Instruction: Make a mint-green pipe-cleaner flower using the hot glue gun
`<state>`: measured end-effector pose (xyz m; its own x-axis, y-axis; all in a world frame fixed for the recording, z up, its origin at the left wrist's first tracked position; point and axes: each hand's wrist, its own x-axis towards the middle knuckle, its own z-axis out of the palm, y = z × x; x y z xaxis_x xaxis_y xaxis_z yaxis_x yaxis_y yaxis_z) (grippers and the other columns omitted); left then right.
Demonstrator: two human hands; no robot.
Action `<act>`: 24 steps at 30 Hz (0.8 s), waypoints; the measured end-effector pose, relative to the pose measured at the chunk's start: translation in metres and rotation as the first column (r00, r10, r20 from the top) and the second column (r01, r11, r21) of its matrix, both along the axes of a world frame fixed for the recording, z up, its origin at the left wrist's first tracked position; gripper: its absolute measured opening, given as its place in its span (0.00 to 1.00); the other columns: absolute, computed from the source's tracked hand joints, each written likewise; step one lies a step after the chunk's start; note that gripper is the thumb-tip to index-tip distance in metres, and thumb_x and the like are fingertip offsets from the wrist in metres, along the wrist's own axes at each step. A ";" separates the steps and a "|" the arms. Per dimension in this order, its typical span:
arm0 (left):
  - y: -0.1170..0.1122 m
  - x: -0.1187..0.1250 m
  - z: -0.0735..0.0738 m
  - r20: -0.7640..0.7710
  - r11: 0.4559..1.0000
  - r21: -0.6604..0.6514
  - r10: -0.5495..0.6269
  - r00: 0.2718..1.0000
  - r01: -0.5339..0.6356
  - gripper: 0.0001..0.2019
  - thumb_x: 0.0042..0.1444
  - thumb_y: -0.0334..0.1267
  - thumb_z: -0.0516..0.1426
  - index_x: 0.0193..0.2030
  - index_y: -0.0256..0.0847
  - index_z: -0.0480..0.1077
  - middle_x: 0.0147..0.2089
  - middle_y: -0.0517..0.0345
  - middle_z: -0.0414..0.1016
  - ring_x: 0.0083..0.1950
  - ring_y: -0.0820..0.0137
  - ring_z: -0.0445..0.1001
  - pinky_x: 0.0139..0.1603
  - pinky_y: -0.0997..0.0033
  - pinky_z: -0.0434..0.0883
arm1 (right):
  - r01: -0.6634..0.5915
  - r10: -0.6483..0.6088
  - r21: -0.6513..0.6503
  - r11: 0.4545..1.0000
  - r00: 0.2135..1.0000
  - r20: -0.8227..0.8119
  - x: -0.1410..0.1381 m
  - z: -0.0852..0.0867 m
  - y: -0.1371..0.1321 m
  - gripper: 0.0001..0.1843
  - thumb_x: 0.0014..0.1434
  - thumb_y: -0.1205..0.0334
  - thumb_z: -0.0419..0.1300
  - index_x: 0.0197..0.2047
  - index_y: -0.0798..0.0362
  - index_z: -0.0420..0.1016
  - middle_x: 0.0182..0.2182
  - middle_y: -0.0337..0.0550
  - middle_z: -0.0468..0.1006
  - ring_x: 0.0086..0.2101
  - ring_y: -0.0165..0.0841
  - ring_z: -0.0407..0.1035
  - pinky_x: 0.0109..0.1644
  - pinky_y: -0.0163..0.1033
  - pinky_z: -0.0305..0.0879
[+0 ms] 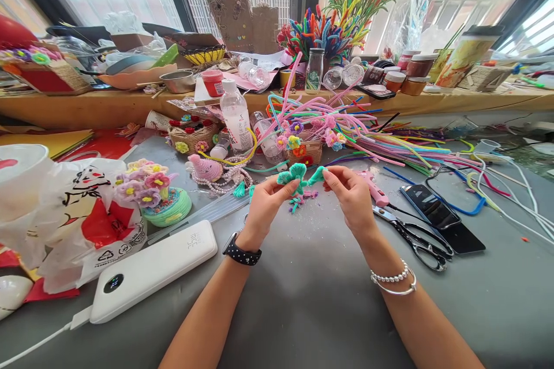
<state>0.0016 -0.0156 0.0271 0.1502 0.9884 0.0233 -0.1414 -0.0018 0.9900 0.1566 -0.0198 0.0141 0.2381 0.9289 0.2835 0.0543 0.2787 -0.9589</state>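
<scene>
Between the thumb and fingers of my left hand (273, 196) is a teal pipe-cleaner flower (295, 177) with looped fuzzy petals. My right hand (347, 193) pinches a teal pipe-cleaner petal (318, 175) at its outer end. That piece reaches toward the flower; whether the two are joined I cannot tell. Just beneath them, small purple and teal pipe-cleaner scraps (308, 195) lie on the grey table. Right of my right hand lies a pink glue gun (374, 189), partly hidden by the hand. Black-handled scissors (418, 237) rest nearby.
A white power bank (153, 271) and a green flower-topped piece (168, 207) are at left. Two phones (441, 216) lie beyond the scissors. Loose pipe cleaners (402, 147) spread across the back. Plastic bottles (236, 115) stand before a cluttered ledge (64, 106). White cables (515, 184) trail at right.
</scene>
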 end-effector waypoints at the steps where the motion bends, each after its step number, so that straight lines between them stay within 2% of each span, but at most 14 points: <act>1: 0.000 -0.001 0.001 -0.019 1.000 -0.002 -0.005 1.000 0.005 0.17 0.42 0.45 0.61 0.37 0.38 0.74 0.38 0.54 0.75 0.39 0.66 0.72 0.40 0.66 0.71 | 0.003 -0.003 -0.010 1.000 1.000 -0.016 0.001 0.000 0.001 0.13 0.48 0.52 0.60 0.32 0.54 0.72 0.25 0.39 0.74 0.26 0.29 0.67 0.31 0.35 0.64; 5: 0.002 -0.010 0.006 -0.148 0.992 -0.035 -0.129 0.981 0.125 0.19 0.42 0.45 0.61 0.40 0.37 0.72 0.34 0.54 0.75 0.35 0.68 0.72 0.35 0.69 0.71 | -0.022 0.015 -0.060 0.998 0.995 -0.103 0.006 0.001 0.004 0.14 0.46 0.52 0.61 0.32 0.54 0.71 0.25 0.39 0.74 0.26 0.29 0.67 0.32 0.36 0.65; 8: 0.003 -0.018 0.008 -0.277 0.954 -0.107 -0.299 0.913 0.279 0.21 0.40 0.44 0.62 0.41 0.37 0.69 0.30 0.55 0.74 0.30 0.70 0.72 0.30 0.72 0.70 | -0.041 0.027 -0.086 0.995 0.987 -0.159 0.008 0.002 0.004 0.15 0.45 0.53 0.62 0.32 0.55 0.71 0.24 0.38 0.73 0.25 0.28 0.67 0.32 0.36 0.66; 10: 0.003 -0.022 0.006 -0.385 0.903 -0.168 -0.429 0.817 0.395 0.18 0.40 0.44 0.61 0.38 0.37 0.69 0.25 0.57 0.73 0.27 0.71 0.71 0.26 0.74 0.67 | -0.041 0.025 -0.093 0.995 0.985 -0.169 0.008 0.003 0.004 0.15 0.45 0.53 0.62 0.32 0.55 0.71 0.24 0.38 0.73 0.25 0.27 0.67 0.32 0.35 0.65; 12: 0.003 -0.024 0.002 -0.499 0.856 -0.191 -0.506 0.703 0.481 0.14 0.41 0.44 0.60 0.34 0.37 0.71 0.23 0.59 0.72 0.24 0.72 0.69 0.23 0.77 0.64 | -0.038 0.022 -0.093 0.995 0.987 -0.160 0.008 0.003 0.004 0.15 0.45 0.53 0.62 0.33 0.55 0.71 0.24 0.38 0.73 0.25 0.27 0.66 0.32 0.35 0.65; 15: 0.004 -0.023 -0.004 -0.671 0.816 -0.160 -0.502 0.546 0.555 0.11 0.42 0.44 0.58 0.28 0.39 0.74 0.23 0.59 0.73 0.24 0.73 0.67 0.22 0.78 0.60 | -0.056 0.043 -0.097 0.994 0.989 -0.140 0.008 0.003 0.003 0.16 0.45 0.52 0.62 0.33 0.55 0.71 0.25 0.39 0.74 0.26 0.27 0.67 0.32 0.35 0.65; 17: 0.004 -0.021 -0.006 -0.745 0.808 -0.144 -0.469 0.474 0.571 0.10 0.41 0.44 0.58 0.26 0.40 0.76 0.24 0.58 0.74 0.25 0.72 0.67 0.22 0.78 0.59 | -0.110 0.099 -0.117 0.987 0.990 -0.099 0.007 0.003 0.003 0.16 0.45 0.52 0.62 0.32 0.55 0.71 0.25 0.39 0.74 0.26 0.28 0.67 0.32 0.35 0.65; 19: 0.005 -0.019 -0.008 -0.778 0.826 -0.118 -0.422 0.465 0.552 0.09 0.40 0.43 0.59 0.26 0.41 0.76 0.23 0.58 0.74 0.24 0.72 0.67 0.22 0.78 0.58 | -0.188 0.186 -0.155 0.970 0.982 -0.027 0.005 0.002 0.002 0.15 0.45 0.51 0.61 0.32 0.55 0.72 0.26 0.40 0.74 0.26 0.28 0.67 0.32 0.35 0.65; 21: 0.005 -0.018 -0.008 -0.771 0.855 -0.098 -0.389 0.504 0.510 0.09 0.39 0.43 0.60 0.26 0.41 0.76 0.21 0.59 0.73 0.23 0.73 0.66 0.21 0.78 0.58 | -0.248 0.259 -0.185 0.951 0.965 0.042 0.004 0.001 0.002 0.15 0.46 0.51 0.61 0.31 0.55 0.72 0.26 0.40 0.74 0.26 0.29 0.67 0.31 0.35 0.65; 24: 0.005 -0.019 -0.009 -0.680 0.870 -0.173 -0.445 0.583 0.462 0.09 0.39 0.42 0.59 0.28 0.40 0.75 0.20 0.61 0.72 0.22 0.72 0.68 0.20 0.79 0.60 | -0.280 0.302 -0.193 0.941 0.948 0.098 0.001 -0.001 0.002 0.15 0.46 0.51 0.61 0.31 0.55 0.73 0.25 0.40 0.75 0.26 0.29 0.67 0.30 0.34 0.65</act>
<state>-0.0178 -0.0110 0.0182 0.5593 0.7882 -0.2568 0.5791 -0.1498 0.8014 0.1576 -0.0182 0.0135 -0.0768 0.9897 0.1210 0.1180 0.1296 -0.9845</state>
